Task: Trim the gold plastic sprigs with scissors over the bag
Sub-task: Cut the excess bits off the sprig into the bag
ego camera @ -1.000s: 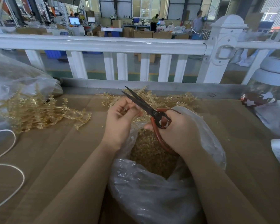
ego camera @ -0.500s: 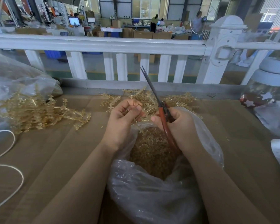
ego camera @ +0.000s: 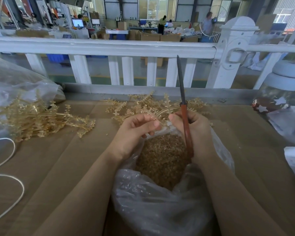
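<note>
Brown cardboard tabletop [ego camera: 61, 167] by a white railing [ego camera: 100, 46], and both hands meet over the clear bag [ego camera: 152, 206] of gold trimmings. Left hand [ego camera: 134, 132] pinches a gold sprig [ego camera: 162, 113]; right hand [ego camera: 197, 132] grips red-handled scissors [ego camera: 184, 108], blades together, pointing up. Untrimmed sprigs [ego camera: 41, 120] piled left.

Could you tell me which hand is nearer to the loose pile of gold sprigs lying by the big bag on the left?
The left hand; it sits just right of that pile. The right hand, holding the scissors, is farther right.
</note>
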